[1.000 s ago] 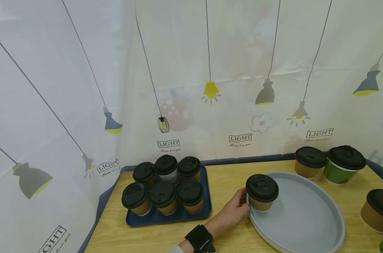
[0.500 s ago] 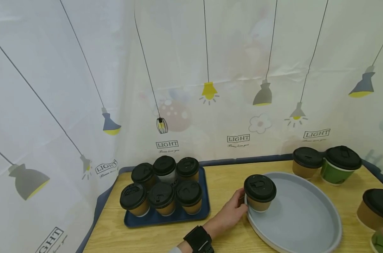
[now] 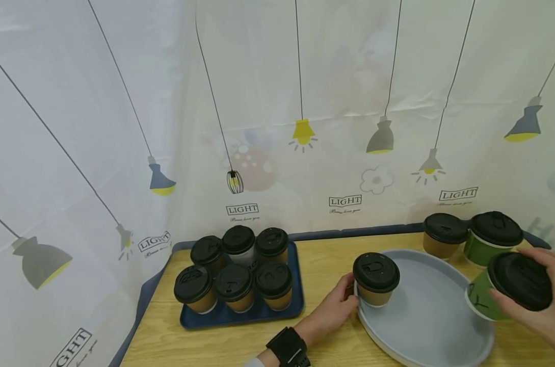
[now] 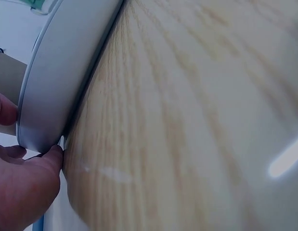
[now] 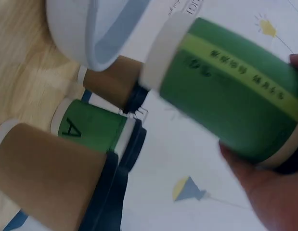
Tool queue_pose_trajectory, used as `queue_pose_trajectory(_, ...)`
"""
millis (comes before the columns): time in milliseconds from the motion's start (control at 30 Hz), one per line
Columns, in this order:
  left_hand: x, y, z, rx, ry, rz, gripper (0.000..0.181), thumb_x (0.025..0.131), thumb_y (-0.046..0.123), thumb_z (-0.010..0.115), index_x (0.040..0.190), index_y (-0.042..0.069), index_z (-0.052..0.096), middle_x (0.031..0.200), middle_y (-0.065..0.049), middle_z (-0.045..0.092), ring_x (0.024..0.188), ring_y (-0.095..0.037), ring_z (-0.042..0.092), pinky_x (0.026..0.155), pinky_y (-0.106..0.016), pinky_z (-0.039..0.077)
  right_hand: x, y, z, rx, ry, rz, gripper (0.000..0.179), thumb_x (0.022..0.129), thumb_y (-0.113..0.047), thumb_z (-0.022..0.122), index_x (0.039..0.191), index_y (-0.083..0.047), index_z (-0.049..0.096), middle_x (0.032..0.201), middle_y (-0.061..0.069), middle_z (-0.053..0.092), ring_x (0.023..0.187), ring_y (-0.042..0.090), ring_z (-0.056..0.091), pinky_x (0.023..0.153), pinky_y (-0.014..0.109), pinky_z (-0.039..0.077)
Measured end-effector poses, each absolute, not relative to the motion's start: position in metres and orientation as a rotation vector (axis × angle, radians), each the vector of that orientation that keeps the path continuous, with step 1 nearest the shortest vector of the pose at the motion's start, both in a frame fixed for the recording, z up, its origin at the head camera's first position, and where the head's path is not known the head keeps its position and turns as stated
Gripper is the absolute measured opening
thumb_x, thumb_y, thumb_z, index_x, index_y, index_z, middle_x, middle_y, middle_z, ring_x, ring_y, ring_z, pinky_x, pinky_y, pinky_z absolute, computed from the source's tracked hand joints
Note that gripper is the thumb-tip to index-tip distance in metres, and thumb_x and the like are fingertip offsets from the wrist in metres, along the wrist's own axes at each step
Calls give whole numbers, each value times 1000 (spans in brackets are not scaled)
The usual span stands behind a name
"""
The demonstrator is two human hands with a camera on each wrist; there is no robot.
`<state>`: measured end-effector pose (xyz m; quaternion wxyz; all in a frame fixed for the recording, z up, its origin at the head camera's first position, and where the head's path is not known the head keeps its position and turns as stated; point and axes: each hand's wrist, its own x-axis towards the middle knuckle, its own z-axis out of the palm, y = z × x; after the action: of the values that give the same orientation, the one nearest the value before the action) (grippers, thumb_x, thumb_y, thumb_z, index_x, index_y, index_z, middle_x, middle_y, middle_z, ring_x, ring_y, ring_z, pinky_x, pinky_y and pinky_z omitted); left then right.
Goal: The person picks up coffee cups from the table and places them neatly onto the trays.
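Observation:
My left hand (image 3: 329,311) pinches the rim of a round grey tray (image 3: 424,311), thumb low at its outer edge in the left wrist view. Close by its fingers, a brown paper cup (image 3: 377,298) with a black lid stands upright inside that tray. My right hand (image 3: 552,300) grips a green paper cup (image 5: 230,91) around its lidded end. That cup is held raised and tilted over the tray's right side in the head view. Pale lettering bands show on its green wall in the right wrist view.
Several black-lidded cups (image 3: 236,285) stand on a blue rectangular tray (image 3: 297,285) at the left. Behind the round tray stand a brown cup (image 3: 441,242) and another green cup (image 3: 474,251). A larger-looking brown cup (image 5: 52,168) is nearer the right wrist camera. A printed curtain (image 3: 277,76) closes the back.
My right hand has come in from the lower right edge, lifting the green cup up and left to the round tray. The left hand stays at the tray rim.

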<state>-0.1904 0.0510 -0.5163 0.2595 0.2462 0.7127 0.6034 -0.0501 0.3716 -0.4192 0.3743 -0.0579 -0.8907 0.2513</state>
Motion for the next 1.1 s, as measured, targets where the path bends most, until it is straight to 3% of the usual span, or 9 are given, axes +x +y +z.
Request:
queue_pose_trajectory(167,-192,52,-518,692,1935,1644,61,103,14,45,162,12,29,164,-4,34,148,-19,37,115,-28,36,-72,370,-408,39,-2403,599,92,78,-37,89,146,6,46,141,36,39,124,61,38,100,77,31)
queue_pose_trajectory(267,-193,52,-520,709,1944,1648,62,102,13,46,162,9,28,164,-6,34,148,-20,38,113,-26,36,-85,367,-406,132,-2428,626,94,70,-24,95,148,0,49,142,31,41,118,56,43,106,45,43)
queue_pose_trajectory(400,-192,52,-521,716,1946,1653,64,101,12,46,162,8,27,164,-8,33,149,-22,37,112,-24,35,-101,364,-406,251,-2411,660,95,66,-16,97,150,-9,53,141,24,44,117,48,46,96,29,38)
queue_pose_trajectory(500,-192,52,-521,715,1949,1650,64,102,13,46,162,8,27,165,-7,32,149,-22,36,113,-24,34,-113,360,-406,281,-2414,683,95,68,-16,96,152,-13,52,142,23,47,119,48,48,88,54,42)
queue_pose_trajectory(567,-192,52,-521,716,1950,1647,63,102,13,45,163,9,26,165,-7,32,150,-21,35,113,-24,34,-121,358,-407,291,-2428,695,94,70,-19,95,153,-15,52,142,22,49,118,46,51,85,48,43)
queue_pose_trajectory(700,-192,51,-521,704,1946,1634,62,103,15,45,163,11,26,165,-5,32,150,-19,35,114,-25,34,-135,355,-410,318,-2470,759,93,74,-21,94,155,-19,48,146,19,50,124,40,50,87,54,42)
queue_pose_trajectory(833,-193,51,-522,700,1939,1626,62,104,16,45,163,13,26,165,-3,32,149,-17,36,115,-26,35,-149,353,-415,413,-2450,806,90,72,-14,94,152,-19,52,147,12,49,131,16,43,103,32,37)
queue_pose_trajectory(933,-193,50,-522,707,1934,1627,63,104,16,45,163,13,26,165,-3,32,149,-16,36,115,-25,35,-160,351,-419,489,-2425,831,86,71,-8,93,148,-18,57,145,7,49,129,4,39,96,13,28)
queue_pose_trajectory(1100,-193,49,-523,727,1932,1628,63,104,15,45,164,12,25,166,-4,31,149,-17,35,114,-24,34,-174,349,-427,522,-2452,867,81,76,-10,91,149,-19,57,143,5,48,127,9,40,93,28,36)
